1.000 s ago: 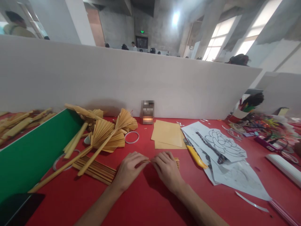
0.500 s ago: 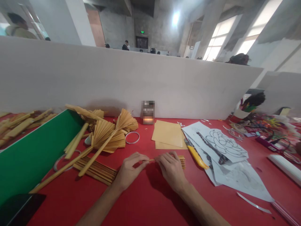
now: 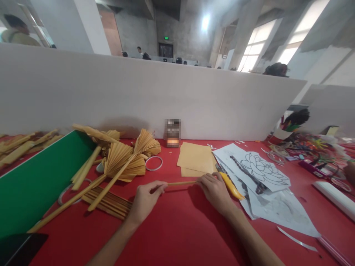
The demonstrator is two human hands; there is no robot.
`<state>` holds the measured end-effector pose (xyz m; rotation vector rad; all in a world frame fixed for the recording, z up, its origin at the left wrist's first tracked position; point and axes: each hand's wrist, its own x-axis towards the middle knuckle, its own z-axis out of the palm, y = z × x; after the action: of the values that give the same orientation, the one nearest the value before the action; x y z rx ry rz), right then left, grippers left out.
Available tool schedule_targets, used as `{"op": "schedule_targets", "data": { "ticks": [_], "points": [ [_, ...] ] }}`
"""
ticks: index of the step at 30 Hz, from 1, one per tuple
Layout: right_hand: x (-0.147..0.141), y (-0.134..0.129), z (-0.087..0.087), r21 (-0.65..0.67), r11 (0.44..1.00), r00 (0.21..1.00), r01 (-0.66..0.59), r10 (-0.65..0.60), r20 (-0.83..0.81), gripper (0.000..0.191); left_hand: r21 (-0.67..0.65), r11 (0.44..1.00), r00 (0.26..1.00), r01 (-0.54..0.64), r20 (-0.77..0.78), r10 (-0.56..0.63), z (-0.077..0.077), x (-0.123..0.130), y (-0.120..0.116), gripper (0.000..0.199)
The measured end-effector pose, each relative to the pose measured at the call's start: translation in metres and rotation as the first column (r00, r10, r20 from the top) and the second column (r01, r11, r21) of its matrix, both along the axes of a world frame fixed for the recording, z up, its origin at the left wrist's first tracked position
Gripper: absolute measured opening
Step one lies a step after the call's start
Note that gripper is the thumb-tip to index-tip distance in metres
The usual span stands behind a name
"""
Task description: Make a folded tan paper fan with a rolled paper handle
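A narrow strip of folded tan paper (image 3: 181,183) stretches between my two hands, low over the red table. My left hand (image 3: 148,197) pinches its left end between thumb and fingers. At the other end, my right hand (image 3: 212,188) has its fingers closed over the strip, and they hide that part of it. A stack of pleated tan paper (image 3: 107,201) lies beside my left forearm. Two flat tan sheets (image 3: 195,157) sit just beyond my right hand, and a yellow utility knife (image 3: 231,186) lies close to its right.
Paper fans with long stems (image 3: 122,159) and a tape ring (image 3: 154,163) lie at left by a green board (image 3: 41,177). Printed flower drawings (image 3: 263,170) are spread at right. A white partition (image 3: 138,96) borders the back. Craft supplies (image 3: 313,144) crowd the far right.
My hands have moved apart, baring a longer stretch of the paper strip between them. The pleated paper that showed beyond my right hand is no longer visible there.
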<state>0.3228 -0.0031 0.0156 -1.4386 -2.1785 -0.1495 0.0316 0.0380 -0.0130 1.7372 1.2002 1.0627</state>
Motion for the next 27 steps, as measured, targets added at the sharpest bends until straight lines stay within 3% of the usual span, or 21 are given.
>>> {"op": "schedule_targets", "data": {
  "ticks": [3, 6, 9, 12, 15, 23, 25, 27],
  "points": [
    [0.011, 0.002, 0.005, -0.042, 0.998, 0.996, 0.054, -0.057, -0.064, 0.031, -0.053, 0.999, 0.999, -0.007, 0.054, 0.010, -0.003, -0.001, 0.004, 0.029],
    [0.016, 0.003, 0.011, -0.142, 0.988, 0.952, 0.059, -0.099, -0.290, 0.030, -0.112, 0.993, 0.989, 0.045, 0.148, -0.029, -0.003, 0.001, 0.004, 0.032],
    [0.015, 0.002, 0.017, -0.283, 0.959, 0.779, -0.017, -0.165, -0.605, 0.033, -0.187, 0.978, 0.969, 0.093, 0.243, -0.046, -0.001, 0.004, 0.000, 0.035],
    [0.015, 0.003, 0.019, -0.335, 0.938, 0.576, -0.085, -0.227, -0.785, 0.039, -0.244, 0.961, 0.955, 0.129, 0.292, -0.054, 0.002, 0.007, -0.003, 0.038],
    [0.014, 0.004, 0.016, -0.334, 0.937, 0.442, -0.104, -0.257, -0.859, 0.043, -0.256, 0.953, 0.950, 0.160, 0.302, -0.079, 0.006, 0.009, -0.004, 0.040],
    [0.017, 0.012, 0.002, -0.336, 0.929, 0.268, -0.157, -0.288, -0.919, 0.048, -0.352, 0.890, 0.929, 0.290, 0.328, -0.173, 0.016, 0.012, -0.014, 0.044],
    [0.020, 0.013, 0.002, -0.316, 0.937, 0.247, -0.149, -0.274, -0.929, 0.046, -0.368, 0.868, 0.913, 0.333, 0.356, -0.199, 0.017, 0.015, -0.019, 0.044],
    [0.021, 0.013, 0.003, -0.289, 0.950, 0.282, -0.115, -0.248, -0.927, 0.043, -0.386, 0.845, 0.896, 0.370, 0.389, -0.214, 0.016, 0.018, -0.022, 0.043]
  ]
}}
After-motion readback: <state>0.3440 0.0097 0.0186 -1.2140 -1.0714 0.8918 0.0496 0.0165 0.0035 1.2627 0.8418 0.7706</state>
